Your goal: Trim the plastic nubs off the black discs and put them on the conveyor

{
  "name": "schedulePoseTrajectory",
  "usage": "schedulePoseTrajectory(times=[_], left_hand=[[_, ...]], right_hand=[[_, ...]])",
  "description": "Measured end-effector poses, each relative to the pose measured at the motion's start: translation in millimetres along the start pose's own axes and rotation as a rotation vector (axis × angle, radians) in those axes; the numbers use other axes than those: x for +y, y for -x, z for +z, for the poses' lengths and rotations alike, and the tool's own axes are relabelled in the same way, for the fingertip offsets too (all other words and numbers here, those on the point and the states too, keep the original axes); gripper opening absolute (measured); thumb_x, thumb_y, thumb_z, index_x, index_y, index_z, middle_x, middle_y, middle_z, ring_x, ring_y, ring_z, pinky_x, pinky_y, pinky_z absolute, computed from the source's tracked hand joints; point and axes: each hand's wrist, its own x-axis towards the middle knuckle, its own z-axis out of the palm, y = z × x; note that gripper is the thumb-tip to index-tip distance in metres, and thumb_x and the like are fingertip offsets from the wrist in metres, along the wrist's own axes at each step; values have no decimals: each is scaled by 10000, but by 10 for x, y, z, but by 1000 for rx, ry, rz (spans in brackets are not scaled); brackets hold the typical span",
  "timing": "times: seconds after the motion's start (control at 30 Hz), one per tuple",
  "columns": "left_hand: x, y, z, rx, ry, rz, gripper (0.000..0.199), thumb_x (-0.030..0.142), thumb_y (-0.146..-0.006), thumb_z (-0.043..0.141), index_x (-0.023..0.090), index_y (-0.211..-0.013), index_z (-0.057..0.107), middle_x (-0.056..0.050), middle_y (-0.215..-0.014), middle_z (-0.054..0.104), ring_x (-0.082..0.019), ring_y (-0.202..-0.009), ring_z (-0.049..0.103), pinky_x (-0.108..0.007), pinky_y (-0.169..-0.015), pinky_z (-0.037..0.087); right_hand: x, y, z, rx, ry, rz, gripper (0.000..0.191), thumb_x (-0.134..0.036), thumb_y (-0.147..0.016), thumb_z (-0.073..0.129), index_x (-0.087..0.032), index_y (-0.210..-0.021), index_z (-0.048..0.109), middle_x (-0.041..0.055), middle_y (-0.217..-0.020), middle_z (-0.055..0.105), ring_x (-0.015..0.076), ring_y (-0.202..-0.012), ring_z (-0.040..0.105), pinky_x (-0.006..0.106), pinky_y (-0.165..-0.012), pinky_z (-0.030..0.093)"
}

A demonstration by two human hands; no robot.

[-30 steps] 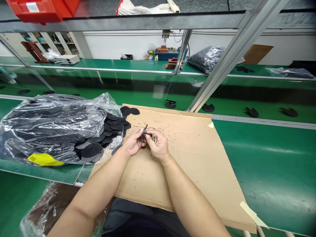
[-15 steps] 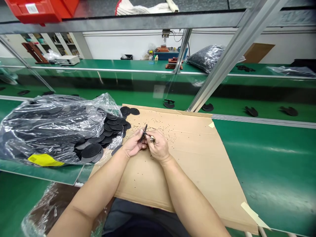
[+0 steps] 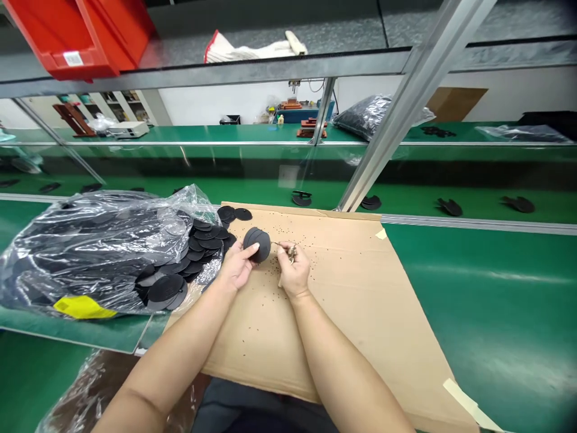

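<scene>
My left hand [image 3: 238, 264] is closed on a few overlapping black discs [image 3: 258, 245], its thumb pressed on their flat face. Just to the right, my right hand [image 3: 294, 269] grips a small brass-coloured hand tool [image 3: 292, 255]. A thin dark tip points from the fingers towards the discs, apart from them; the tool's exact kind is hard to make out. Both hands are above a cardboard sheet [image 3: 356, 313] strewn with tiny dark specks. Left of my left hand, loose black discs [image 3: 210, 243] spill from a clear plastic bag [image 3: 103, 240].
A metal post [image 3: 383, 138] slants up behind the cardboard. Along the green belt [image 3: 415, 201] beyond, black parts [image 3: 448, 207] lie spaced out. A red bin [image 3: 90, 42] and a white glove [image 3: 252, 51] rest on the overhead shelf.
The discs in my left hand have turned from edge-on to flat side facing me. My right hand has drawn slightly right, away from them. The camera view has tilted upward.
</scene>
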Motion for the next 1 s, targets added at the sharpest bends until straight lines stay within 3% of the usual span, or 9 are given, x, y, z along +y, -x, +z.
schedulePoseTrajectory(times=[0.1,0.17,0.33,0.4,0.47,0.6,0.73,0.87,1.0], left_hand=[[93,-278,103,39,-187,191,411,120,-595,770,148,-989,655,-71,-1016,687,-187,-962,639,-340,-902,500],[231,-570,144,93,-427,345,383,150,-634,736,154,-1009,657,-73,-1017,681,-201,-964,634,-374,-936,479],[744,-1351,138,347,-1353,762,303,176,-759,605,168,-1057,662,-101,-1109,603,-243,-1106,545,-391,-1035,384],[835,-1587,172,397,-1604,770,380,187,-769,590,172,-1147,624,-127,-1193,544,-274,-1153,506,-411,-1026,386],[776,-1774,274,378,-1712,726,423,218,-766,602,166,-1186,598,-147,-1230,517,-302,-1182,482,-433,-1022,382],[320,-2074,668,218,-1767,544,436,356,-810,579,155,-1197,575,-159,-1229,543,-290,-1180,503,-396,-1018,379],[-170,-2328,1083,151,-1647,377,645,499,-743,648,136,-1259,513,-202,-1242,566,-343,-1217,489,-436,-1010,363],[-420,-2441,1296,158,-1376,341,694,313,-547,837,154,-1164,563,-184,-1093,647,-347,-1159,543,-426,-959,394],[-417,-2325,1361,108,-1103,381,488,127,-595,753,203,-1055,610,-73,-927,674,-245,-970,629,-355,-858,461]], right_hand=[[83,-57,-18,149,-78,98,203,-357,-831,589,-160,-860,626,1,-712,584,129,-643,530,275,-651,456],[97,-71,-18,163,-80,104,201,-357,-825,593,-160,-846,625,-1,-711,583,129,-647,527,271,-650,448],[23,-49,-10,100,-46,70,159,-321,-832,577,-170,-835,628,0,-718,591,131,-654,533,264,-645,448],[-6,-46,-10,105,-33,71,140,-304,-834,569,-176,-825,625,-6,-704,585,129,-643,528,259,-636,444],[-20,-51,-12,123,-20,80,130,-294,-830,564,-178,-809,620,-9,-689,577,127,-631,523,256,-625,440],[-21,-60,-10,175,-26,126,147,-307,-832,545,-183,-784,608,-13,-661,556,124,-603,510,248,-583,429],[-35,-60,-4,233,-32,176,151,-310,-835,532,-184,-794,604,-9,-670,555,126,-605,505,254,-587,433],[-53,-60,-2,249,-34,186,155,-316,-829,532,-188,-771,596,-4,-669,566,135,-622,519,265,-616,449],[-51,-56,5,242,-23,195,162,-332,-827,531,-192,-776,595,-5,-665,571,138,-624,525,263,-605,451]])
